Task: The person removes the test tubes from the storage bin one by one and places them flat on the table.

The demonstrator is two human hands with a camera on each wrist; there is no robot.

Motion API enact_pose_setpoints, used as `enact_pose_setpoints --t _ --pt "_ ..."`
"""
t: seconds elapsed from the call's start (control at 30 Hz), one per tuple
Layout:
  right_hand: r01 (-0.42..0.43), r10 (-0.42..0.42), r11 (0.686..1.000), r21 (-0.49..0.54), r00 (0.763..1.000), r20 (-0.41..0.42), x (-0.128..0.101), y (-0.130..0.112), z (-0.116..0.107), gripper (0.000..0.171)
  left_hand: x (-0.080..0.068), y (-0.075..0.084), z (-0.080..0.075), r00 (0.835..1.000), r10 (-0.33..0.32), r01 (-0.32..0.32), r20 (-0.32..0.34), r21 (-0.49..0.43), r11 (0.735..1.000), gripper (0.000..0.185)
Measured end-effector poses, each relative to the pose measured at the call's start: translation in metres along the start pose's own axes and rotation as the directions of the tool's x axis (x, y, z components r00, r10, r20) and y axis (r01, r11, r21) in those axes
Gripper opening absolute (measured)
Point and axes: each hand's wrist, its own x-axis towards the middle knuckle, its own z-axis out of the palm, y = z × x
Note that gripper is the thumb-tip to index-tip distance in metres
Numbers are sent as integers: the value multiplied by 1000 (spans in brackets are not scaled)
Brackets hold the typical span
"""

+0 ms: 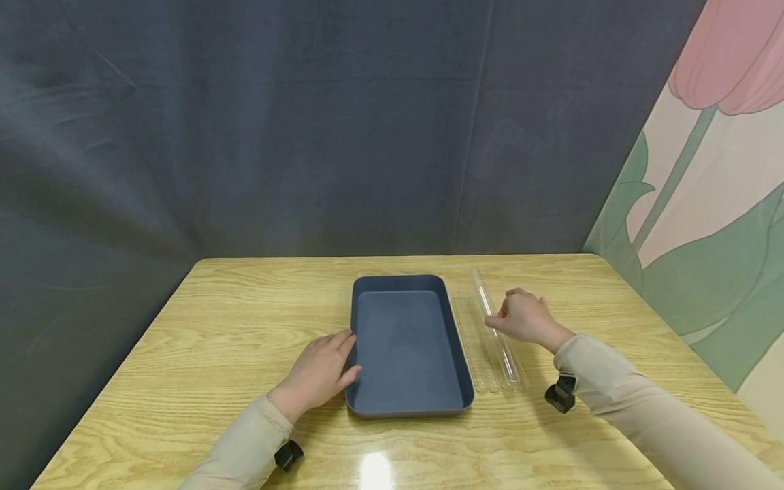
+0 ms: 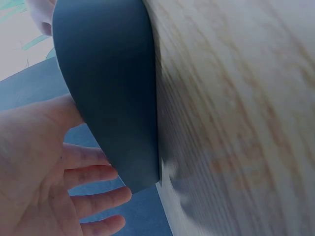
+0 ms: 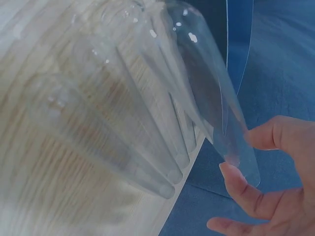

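A dark blue rectangular tray (image 1: 409, 412) lies at the middle of the table. My left hand (image 1: 315, 373) rests at its left rim, with fingers fairly straight and the thumb by the edge; the left wrist view shows the tray's outer wall (image 2: 113, 88) beside that hand (image 2: 44, 172). My right hand (image 1: 525, 318) pinches a clear tube (image 1: 507, 361) between thumb and finger, right of the tray. In the right wrist view this round-ended tube (image 3: 211, 78) is tilted above several similar clear tubes (image 3: 123, 93) lying side by side on the wood.
The wood-grain table (image 1: 233, 340) reaches back to a dark curtain (image 1: 343, 136). A wall with a painted tulip (image 1: 698, 177) stands on the right. Small black cameras (image 1: 560, 395) are strapped at both wrists.
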Motion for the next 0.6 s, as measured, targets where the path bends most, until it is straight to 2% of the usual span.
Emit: enact_pose_setpoints --t 0.6 --pt "-41 41 999 -4 999 13 -4 13 -2 39 0 -1 0 1000 3 -3 -3 2 1000 53"
